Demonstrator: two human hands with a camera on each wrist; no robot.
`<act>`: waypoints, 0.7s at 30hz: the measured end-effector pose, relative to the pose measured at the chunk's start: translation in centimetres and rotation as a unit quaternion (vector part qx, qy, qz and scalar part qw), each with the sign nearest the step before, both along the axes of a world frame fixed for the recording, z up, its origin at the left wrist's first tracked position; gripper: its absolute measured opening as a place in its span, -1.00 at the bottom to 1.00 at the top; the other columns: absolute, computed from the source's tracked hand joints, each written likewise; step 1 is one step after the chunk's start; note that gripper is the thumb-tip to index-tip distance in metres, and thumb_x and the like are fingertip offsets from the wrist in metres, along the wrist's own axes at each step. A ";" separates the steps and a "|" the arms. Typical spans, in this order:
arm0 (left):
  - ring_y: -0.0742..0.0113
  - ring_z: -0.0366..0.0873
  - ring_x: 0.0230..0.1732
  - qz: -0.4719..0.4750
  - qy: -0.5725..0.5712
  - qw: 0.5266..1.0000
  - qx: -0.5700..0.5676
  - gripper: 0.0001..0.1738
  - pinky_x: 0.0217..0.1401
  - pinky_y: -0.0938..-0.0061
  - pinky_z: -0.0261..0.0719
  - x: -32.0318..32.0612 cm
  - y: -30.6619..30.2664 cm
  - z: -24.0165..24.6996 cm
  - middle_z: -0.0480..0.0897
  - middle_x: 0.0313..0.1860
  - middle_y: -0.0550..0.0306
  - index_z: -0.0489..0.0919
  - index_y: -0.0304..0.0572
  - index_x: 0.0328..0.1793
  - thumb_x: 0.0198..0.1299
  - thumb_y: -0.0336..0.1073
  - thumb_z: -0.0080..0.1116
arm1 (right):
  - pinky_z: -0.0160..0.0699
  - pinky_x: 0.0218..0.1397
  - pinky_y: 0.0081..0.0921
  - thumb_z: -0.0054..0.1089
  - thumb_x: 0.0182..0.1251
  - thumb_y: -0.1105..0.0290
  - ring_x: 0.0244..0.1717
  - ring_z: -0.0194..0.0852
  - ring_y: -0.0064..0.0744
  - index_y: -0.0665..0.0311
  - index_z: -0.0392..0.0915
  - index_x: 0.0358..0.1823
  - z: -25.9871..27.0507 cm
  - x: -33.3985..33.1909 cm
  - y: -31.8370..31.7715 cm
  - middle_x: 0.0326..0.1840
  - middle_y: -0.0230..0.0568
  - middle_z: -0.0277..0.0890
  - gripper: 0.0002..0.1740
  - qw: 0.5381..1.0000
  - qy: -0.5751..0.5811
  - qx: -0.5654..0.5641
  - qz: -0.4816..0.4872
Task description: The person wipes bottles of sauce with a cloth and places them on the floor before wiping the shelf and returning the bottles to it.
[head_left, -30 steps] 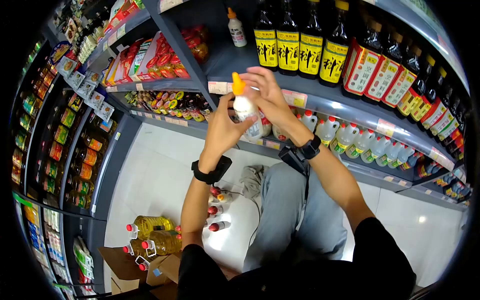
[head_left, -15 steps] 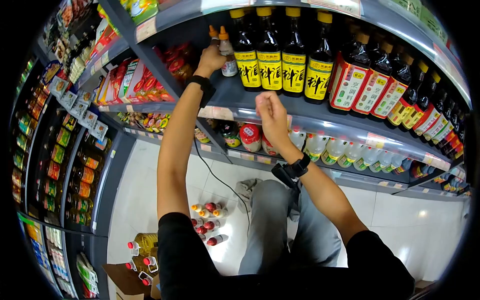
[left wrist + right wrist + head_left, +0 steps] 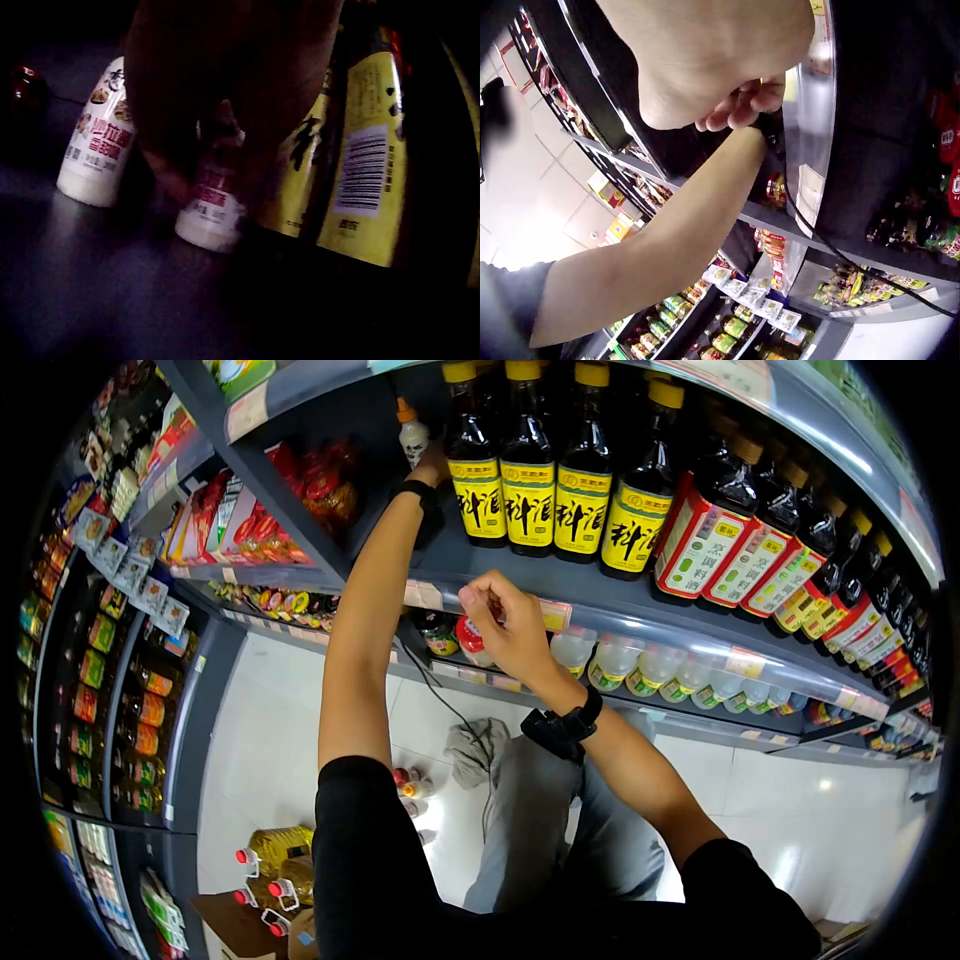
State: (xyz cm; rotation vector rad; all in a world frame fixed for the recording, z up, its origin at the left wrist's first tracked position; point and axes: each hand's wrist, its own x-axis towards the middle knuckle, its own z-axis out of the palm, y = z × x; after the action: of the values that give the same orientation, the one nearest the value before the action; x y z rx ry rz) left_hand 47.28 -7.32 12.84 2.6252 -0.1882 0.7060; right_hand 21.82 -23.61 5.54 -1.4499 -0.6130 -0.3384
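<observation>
My left hand [image 3: 432, 464] reaches deep into the shelf, beside the row of yellow-labelled dark bottles [image 3: 477, 500]. In the left wrist view, the dim left hand [image 3: 232, 64] has its fingers around a white bottle [image 3: 212, 217], which stands on the shelf. To its left is a second white bottle [image 3: 94, 154]; the head view shows an orange-capped white bottle [image 3: 413, 440] beside the hand. My right hand [image 3: 512, 628] hovers in front of the shelf edge, fingers loosely curled and holding nothing; the right wrist view shows the same hand [image 3: 720, 67].
Red packages [image 3: 325, 485] lie in the compartment to the left. Clear jugs [image 3: 612, 660] line the lower shelf. Oil bottles [image 3: 275, 850] stand at the lower left, and small bottles [image 3: 415, 788] are on the floor. A black cable [image 3: 450, 707] hangs beside the left forearm.
From both hands around a white bottle, the left hand has gone into the shelf. The right hand has let go and moved lower, its fingers now curled.
</observation>
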 end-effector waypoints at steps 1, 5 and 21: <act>-0.10 0.54 0.15 0.002 0.002 1.000 0.001 -0.48 0.19 0.18 0.47 0.2 -0.1 0.0 0.58 0.09 -0.25 0.44 -0.20 0.21 0.13 -0.17 0.18 | 0.09 -0.62 -0.67 0.17 0.39 0.30 -0.67 0.12 -0.77 0.32 0.43 -0.36 -0.2 0.1 0.3 -0.68 -0.47 0.30 -0.75 1.000 -0.002 -0.006 0.003; -0.09 0.53 0.15 0.016 0.002 1.000 -0.002 -0.49 0.19 0.18 0.48 1.2 -0.2 0.0 0.57 0.10 -0.25 0.45 -0.20 0.21 0.13 -0.18 0.18 | 0.10 -0.62 -0.67 0.17 0.40 0.30 -0.67 0.13 -0.77 0.31 0.43 -0.35 -0.6 0.4 1.1 -0.68 -0.46 0.32 -0.76 1.000 -0.006 -0.006 0.009; -0.04 0.52 0.18 0.002 0.027 0.999 0.026 -0.52 0.18 0.19 0.48 1.3 -0.2 0.3 0.56 0.13 -0.25 0.49 -0.20 0.18 0.13 -0.19 0.18 | 0.27 -0.48 -0.68 0.10 0.44 0.32 -0.53 0.25 -0.77 0.39 0.45 -0.34 -0.5 0.0 3.5 -0.56 -0.37 0.46 -0.74 0.996 0.025 -0.067 0.058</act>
State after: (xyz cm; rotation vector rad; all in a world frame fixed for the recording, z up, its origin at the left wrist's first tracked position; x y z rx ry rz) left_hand 48.59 -7.56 13.17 2.6906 -0.1886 0.6376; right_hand 21.80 -20.13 5.03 -1.5382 -0.6857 -0.1722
